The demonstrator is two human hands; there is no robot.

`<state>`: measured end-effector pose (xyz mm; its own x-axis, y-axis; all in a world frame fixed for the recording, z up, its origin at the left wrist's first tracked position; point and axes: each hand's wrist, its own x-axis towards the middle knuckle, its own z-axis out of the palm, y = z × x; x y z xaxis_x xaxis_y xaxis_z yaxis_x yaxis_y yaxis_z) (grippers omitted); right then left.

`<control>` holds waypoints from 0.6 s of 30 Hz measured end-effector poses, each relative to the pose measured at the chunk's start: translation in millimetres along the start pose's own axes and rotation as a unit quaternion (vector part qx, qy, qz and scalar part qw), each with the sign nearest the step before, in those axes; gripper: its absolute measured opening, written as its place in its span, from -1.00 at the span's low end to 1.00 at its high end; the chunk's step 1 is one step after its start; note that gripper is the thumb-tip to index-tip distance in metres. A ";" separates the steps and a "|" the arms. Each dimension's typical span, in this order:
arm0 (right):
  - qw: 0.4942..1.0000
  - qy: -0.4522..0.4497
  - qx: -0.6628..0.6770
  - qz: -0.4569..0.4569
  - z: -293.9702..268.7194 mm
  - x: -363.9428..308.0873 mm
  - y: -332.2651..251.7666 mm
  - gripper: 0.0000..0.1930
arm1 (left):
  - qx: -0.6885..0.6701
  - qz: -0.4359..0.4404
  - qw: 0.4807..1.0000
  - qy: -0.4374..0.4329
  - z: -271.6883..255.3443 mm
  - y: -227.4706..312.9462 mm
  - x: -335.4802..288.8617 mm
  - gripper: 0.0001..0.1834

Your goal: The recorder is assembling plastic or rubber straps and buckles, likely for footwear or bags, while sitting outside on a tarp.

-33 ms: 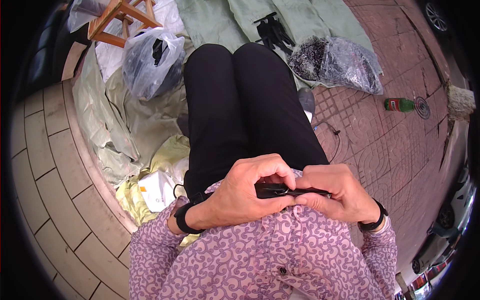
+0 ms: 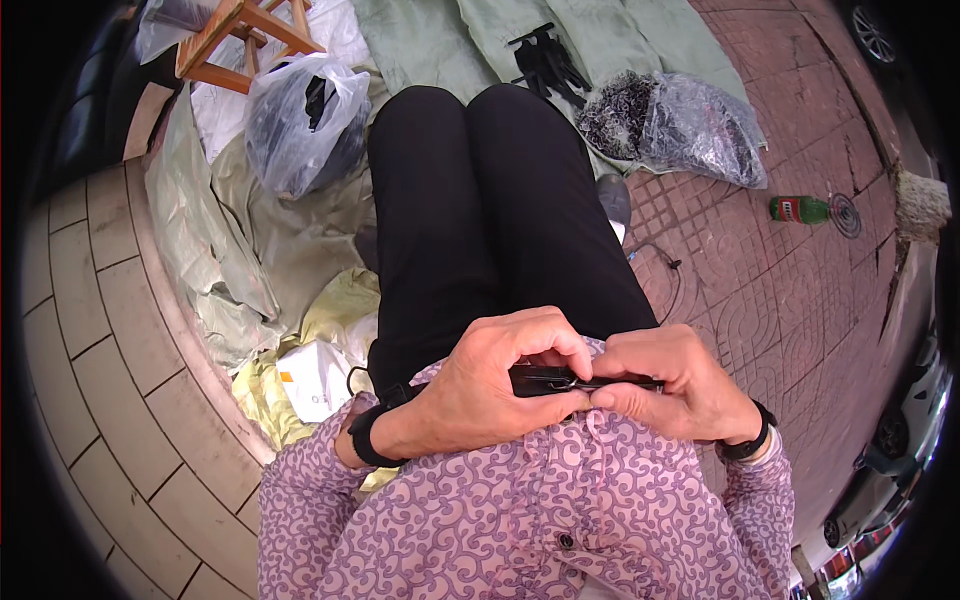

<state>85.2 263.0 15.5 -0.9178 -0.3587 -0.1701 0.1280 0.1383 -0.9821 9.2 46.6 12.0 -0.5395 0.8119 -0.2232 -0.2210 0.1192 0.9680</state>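
Above my lap, both hands grip a narrow black strap-like piece [image 2: 540, 380] with a small shiny part near its middle. My left hand [image 2: 490, 385] curls round its left part, thumb below and fingers above. Its right part is pinched between the thumb and bent fingers of my right hand [image 2: 675, 385]. The fingertips of the two hands nearly meet at the shiny part. Much of the piece is hidden by my fingers, so its exact kind cannot be told.
Beyond my knees, a bundle of black straps [image 2: 550, 65] lies on a green sheet [image 2: 420, 40], beside a clear bag [image 2: 700, 130] of dark pieces. Left are a stuffed plastic bag [image 2: 305, 130] and a wooden stool [image 2: 215, 45]. A green bottle [image 2: 798, 209] lies on the paving, right.
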 end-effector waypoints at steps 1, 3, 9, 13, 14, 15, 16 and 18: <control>0.993 -0.052 0.088 0.055 -1.1 -0.4 1.8 -0.89 | -0.001 -0.001 1.000 0.001 -0.4 0.1 -0.5 -0.72; 0.980 -0.037 0.168 0.097 1.9 -0.3 5.3 -0.89 | 0.052 0.042 0.998 -0.003 -1.0 -0.7 0.1 -0.74; 0.957 -0.060 0.232 0.163 -4.1 3.9 9.0 -0.89 | 0.021 -0.033 0.999 -0.017 2.9 3.0 1.4 -0.74; 0.962 -0.077 0.211 0.157 -7.8 5.6 8.6 -0.90 | 0.029 0.014 0.999 -0.010 5.0 -1.1 0.1 -0.74; 0.963 -0.078 0.199 0.162 -8.8 5.4 7.9 -0.89 | 0.029 0.018 0.999 -0.011 4.8 -1.1 -0.1 -0.75; 0.962 -0.079 0.201 0.164 -9.5 4.9 7.6 -0.89 | 0.028 0.022 0.999 -0.011 4.7 -1.2 -0.2 -0.75; 0.965 -0.077 0.195 0.158 -10.0 4.3 7.3 -0.89 | 0.026 0.019 0.999 -0.011 4.3 -1.5 -0.2 -0.75; 0.967 -0.078 0.191 0.152 -9.7 3.9 7.8 -0.89 | 0.009 0.019 0.999 -0.024 3.4 -2.4 -1.3 -0.75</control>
<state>78.9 271.6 8.0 -0.7518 -0.4941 -0.4367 0.5399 -0.0810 -0.8378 13.1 47.2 10.4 -0.5080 0.8421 -0.1808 -0.1861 0.0977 0.9777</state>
